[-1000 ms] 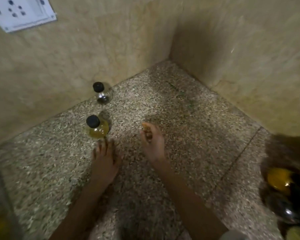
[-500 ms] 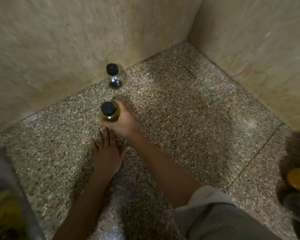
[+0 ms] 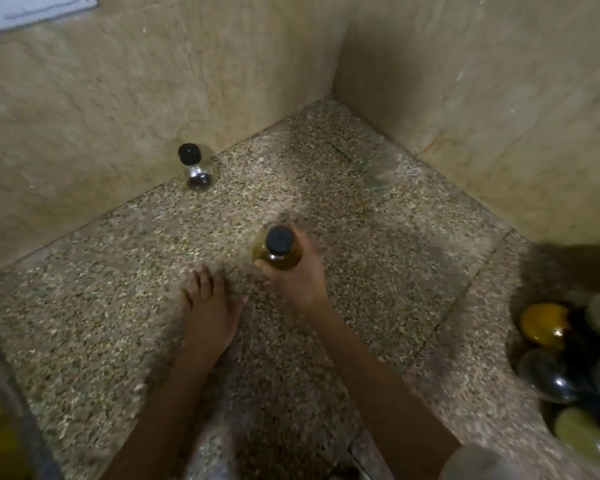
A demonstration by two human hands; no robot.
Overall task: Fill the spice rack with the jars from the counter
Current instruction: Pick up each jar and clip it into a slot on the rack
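My right hand (image 3: 300, 284) wraps yellow jar (image 3: 278, 259), upright, cap up, well left of spice rack (image 3: 577, 336). My left hand (image 3: 212, 306) flat on counter (image 3: 84, 306), farther left, empty. Dark jar (image 3: 196, 171) farthest from rack. Right hand nearer: carry goes rightward, I judge.

A beige marbled left wall (image 3: 118, 98) and a matching right wall (image 3: 482, 81) met in a corner at the back. High on the left wall, cut by the top edge, sat a white switch plate (image 3: 32, 8) (its markings too blurred to read). A rust-coloured stain (image 3: 433, 143) marked the right wall's foot. At lower left stood a grey blurred shape (image 3: 0, 427) with a yellow patch.
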